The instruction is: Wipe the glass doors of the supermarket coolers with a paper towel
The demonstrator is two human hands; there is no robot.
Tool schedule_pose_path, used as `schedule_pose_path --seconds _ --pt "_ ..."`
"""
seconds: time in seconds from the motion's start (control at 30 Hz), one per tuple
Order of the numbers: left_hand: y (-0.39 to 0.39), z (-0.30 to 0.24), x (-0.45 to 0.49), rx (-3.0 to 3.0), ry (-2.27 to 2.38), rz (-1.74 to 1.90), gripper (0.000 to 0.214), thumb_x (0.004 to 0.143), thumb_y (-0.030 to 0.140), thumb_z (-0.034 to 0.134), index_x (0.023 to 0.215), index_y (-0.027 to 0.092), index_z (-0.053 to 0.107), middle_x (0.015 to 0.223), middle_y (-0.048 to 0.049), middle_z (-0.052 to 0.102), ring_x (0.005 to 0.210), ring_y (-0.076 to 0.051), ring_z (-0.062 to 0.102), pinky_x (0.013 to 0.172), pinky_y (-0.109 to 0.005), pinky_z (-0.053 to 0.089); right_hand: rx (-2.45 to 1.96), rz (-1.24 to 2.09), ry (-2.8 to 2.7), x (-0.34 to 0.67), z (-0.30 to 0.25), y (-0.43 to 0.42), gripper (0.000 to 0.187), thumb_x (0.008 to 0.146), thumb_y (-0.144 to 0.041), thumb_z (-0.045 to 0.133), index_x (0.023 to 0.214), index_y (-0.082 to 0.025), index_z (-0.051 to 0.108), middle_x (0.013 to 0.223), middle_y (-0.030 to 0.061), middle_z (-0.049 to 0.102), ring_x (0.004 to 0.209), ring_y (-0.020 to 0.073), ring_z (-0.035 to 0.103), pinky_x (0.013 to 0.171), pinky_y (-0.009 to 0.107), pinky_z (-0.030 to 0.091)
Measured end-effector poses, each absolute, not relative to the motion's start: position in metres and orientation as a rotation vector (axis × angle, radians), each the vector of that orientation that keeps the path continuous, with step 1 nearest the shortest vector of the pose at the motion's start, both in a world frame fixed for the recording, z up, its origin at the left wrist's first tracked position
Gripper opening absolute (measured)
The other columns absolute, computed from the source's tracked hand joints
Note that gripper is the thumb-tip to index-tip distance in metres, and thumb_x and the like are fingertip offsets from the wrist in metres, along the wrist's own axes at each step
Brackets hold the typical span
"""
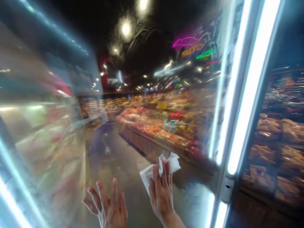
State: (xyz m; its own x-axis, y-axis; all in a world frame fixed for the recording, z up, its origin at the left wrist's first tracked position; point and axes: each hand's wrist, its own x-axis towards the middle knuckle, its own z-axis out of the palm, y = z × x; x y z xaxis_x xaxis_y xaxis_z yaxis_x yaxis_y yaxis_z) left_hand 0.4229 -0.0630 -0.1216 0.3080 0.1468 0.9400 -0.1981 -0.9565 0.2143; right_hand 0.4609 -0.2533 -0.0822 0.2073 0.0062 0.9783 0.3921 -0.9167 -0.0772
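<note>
My right hand [162,193] presses a crumpled white paper towel [158,171] flat against the glass door [133,133] of a store display case, fingers closed over the towel. My left hand [108,207] rests beside it at the lower middle, fingers spread and open, palm toward the glass, holding nothing. The glass reflects a shop aisle with produce stands. The whole view is smeared by motion.
A bright lit door frame [239,104] runs diagonally on the right, with a small hinge block [227,189] at its lower end. Behind the right-hand glass sit shelves of wrapped brown packages [277,142]. Neon signs [192,47] and ceiling lights show in the reflection.
</note>
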Motion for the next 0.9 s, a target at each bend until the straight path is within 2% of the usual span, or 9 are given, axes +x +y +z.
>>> schedule_pose_path --seconds 0.07,0.23,0.43,0.6,0.8,0.9 --pt "-0.08 -0.116 0.426 2.287 -0.052 1.691 0.089 0.09 0.021 0.064 0.161 0.045 0.016 0.175 -0.0044 0.0 0.159 -0.039 -0.005 0.121 -0.078 -0.003 -2.178 -1.746 -0.364 0.463 -0.082 -0.273 0.071 0.103 -0.016 0.043 0.166 -0.016 0.01 0.173 0.0146 0.009 0.161 0.0333 0.008 0.12 0.058 0.037" --pt "-0.131 -0.094 0.438 2.262 -0.061 1.739 0.087 0.091 0.021 0.065 0.161 0.044 0.019 0.175 -0.0037 -0.004 0.159 -0.037 -0.01 0.121 -0.077 -0.004 -2.1 -1.784 -0.359 0.48 -0.039 -0.322 0.072 0.104 -0.019 0.043 0.167 -0.022 0.007 0.172 0.0144 0.017 0.16 0.0339 0.01 0.119 0.063 0.037" --pt "-0.197 -0.077 0.448 2.26 -0.099 1.729 0.09 0.091 0.021 0.065 0.16 0.046 0.013 0.175 -0.0032 0.001 0.16 -0.039 -0.002 0.122 -0.077 -0.005 -2.163 -1.744 -0.396 0.486 -0.084 -0.352 0.072 0.102 -0.015 0.045 0.166 -0.023 0.013 0.171 0.0142 0.019 0.159 0.0332 0.016 0.117 0.058 0.043" --pt "-0.229 -0.07 0.455 2.249 -0.11 1.746 0.087 0.092 0.022 0.065 0.16 0.044 0.016 0.175 -0.0039 0.004 0.16 -0.039 -0.001 0.122 -0.077 -0.005 -2.126 -1.743 -0.353 0.498 -0.058 -0.389 0.07 0.105 -0.021 0.043 0.167 -0.027 0.01 0.17 0.0137 0.023 0.158 0.0354 0.02 0.119 0.069 0.034" --pt "-0.24 -0.066 0.463 2.256 -0.139 1.8 0.084 0.092 0.02 0.064 0.161 0.04 0.021 0.175 -0.0044 0.005 0.16 -0.037 -0.002 0.123 -0.075 -0.002 -2.107 -1.778 -0.314 0.501 -0.077 -0.406 0.072 0.104 -0.016 0.044 0.167 -0.024 0.01 0.172 0.0123 0.018 0.159 0.0321 0.015 0.121 0.062 0.035" --pt "-0.24 -0.06 0.464 2.277 -0.149 1.826 0.083 0.092 0.02 0.064 0.161 0.041 0.022 0.175 -0.0038 0.004 0.16 -0.037 -0.002 0.123 -0.074 -0.003 -2.073 -1.793 -0.365 0.507 -0.059 -0.418 0.072 0.104 -0.017 0.043 0.167 -0.025 0.009 0.172 0.012 0.019 0.159 0.0334 0.015 0.121 0.065 0.033"
